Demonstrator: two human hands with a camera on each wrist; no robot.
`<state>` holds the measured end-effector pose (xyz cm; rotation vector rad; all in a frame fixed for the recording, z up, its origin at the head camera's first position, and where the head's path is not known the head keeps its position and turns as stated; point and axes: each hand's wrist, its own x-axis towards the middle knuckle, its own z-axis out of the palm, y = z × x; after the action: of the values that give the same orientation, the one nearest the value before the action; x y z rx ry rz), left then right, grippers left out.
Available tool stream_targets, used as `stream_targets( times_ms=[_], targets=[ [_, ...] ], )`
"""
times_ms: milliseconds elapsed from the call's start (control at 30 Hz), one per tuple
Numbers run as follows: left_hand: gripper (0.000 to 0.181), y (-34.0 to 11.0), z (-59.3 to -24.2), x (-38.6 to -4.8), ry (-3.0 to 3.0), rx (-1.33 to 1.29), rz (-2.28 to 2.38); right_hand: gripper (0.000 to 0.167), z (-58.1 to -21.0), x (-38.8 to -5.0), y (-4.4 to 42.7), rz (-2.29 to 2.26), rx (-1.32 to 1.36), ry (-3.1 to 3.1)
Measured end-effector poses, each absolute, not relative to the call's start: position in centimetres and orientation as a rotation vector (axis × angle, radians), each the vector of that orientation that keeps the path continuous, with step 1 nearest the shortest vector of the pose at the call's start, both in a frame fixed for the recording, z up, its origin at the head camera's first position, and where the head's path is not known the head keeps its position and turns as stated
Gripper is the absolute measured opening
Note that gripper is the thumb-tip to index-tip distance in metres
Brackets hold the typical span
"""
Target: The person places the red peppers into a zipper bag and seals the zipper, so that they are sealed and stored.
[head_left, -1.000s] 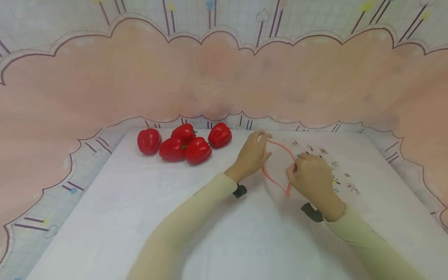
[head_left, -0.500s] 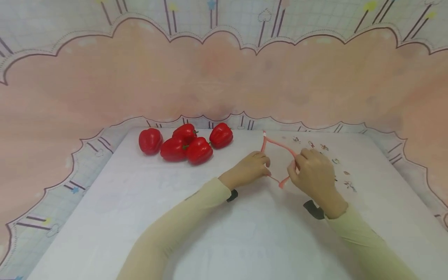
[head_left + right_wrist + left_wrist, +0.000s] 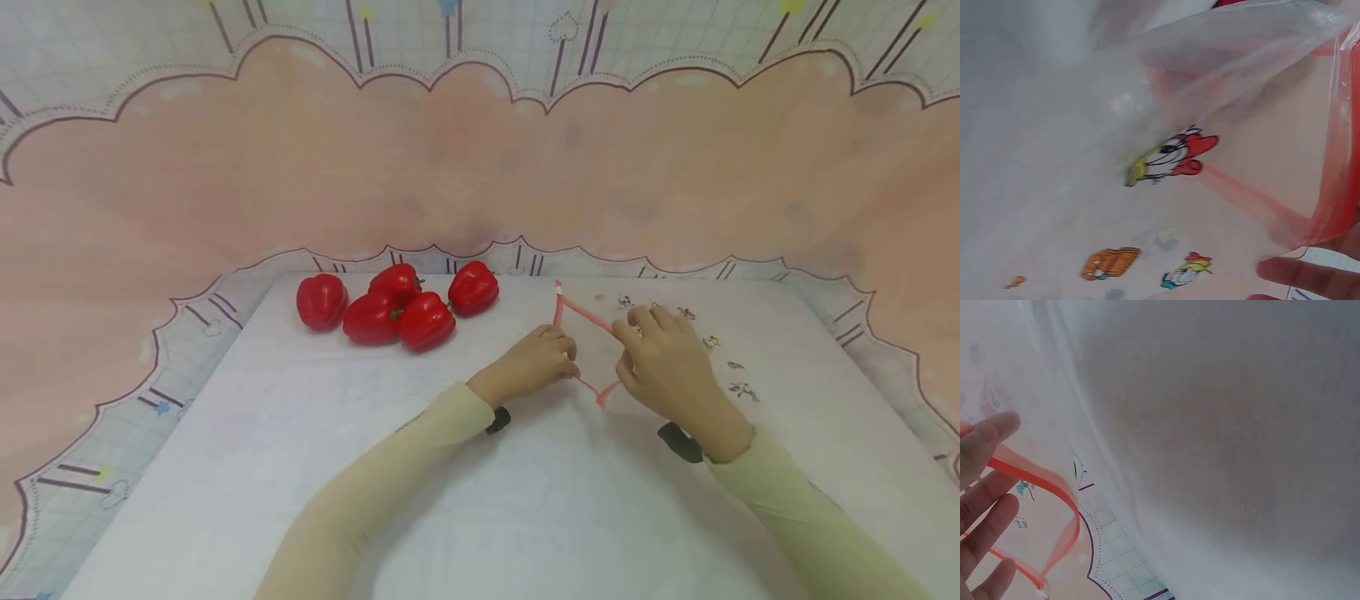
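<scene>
- Patterned cloth (image 3: pixel 480 183): rises beyond both hands.
- Tabletop (image 3: pixel 495 517): white, beneath both hands.
- Clear plastic bag (image 3: pixel 1135 219): its orange rim (image 3: pixel 588 316) spread between the hands, body extending past the right hand.
- Left hand (image 3: pixel 525 362): thumb and finger pinch the rim's near side.
- Right hand (image 3: pixel 671 367): bent fingers hold the opposite side; exact contact partly hidden.
- Five red peppers (image 3: pixel 372 321): left of and beyond the left hand.
- Cartoon figures (image 3: pixel 1172 155): printed on bag.
</scene>
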<state>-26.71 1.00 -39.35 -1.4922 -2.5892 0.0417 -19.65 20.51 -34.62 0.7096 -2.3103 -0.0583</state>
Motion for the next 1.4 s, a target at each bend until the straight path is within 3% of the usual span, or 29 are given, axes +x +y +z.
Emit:
stream_targets(
  times_ms=[200, 567, 767, 1400],
  targets=[
    [0.019, 1.3, -39.5, -26.2, -2.568, -1.503, 0.065, 0.008, -34.2, -19.8, 19.7, -0.112, 0.697, -2.37],
    [0.019, 1.5, -39.5, -25.8, -2.582, -1.481, 0.079, 0.01, -34.5, -20.5, 19.8, -0.066, 0.724, -2.323],
    [0.028, 0.6, -39.4, -26.1, -2.656, -1.457, 0.044, 0.011, -35.0, -21.0, 20.4, -0.05, 0.725, -2.319],
    [0.048, -8.9, -36.4, -27.5, -2.542, -1.145, 0.001, 0.008, -35.7, -21.4, 21.1, 0.049, 0.655, -2.309]
  ],
)
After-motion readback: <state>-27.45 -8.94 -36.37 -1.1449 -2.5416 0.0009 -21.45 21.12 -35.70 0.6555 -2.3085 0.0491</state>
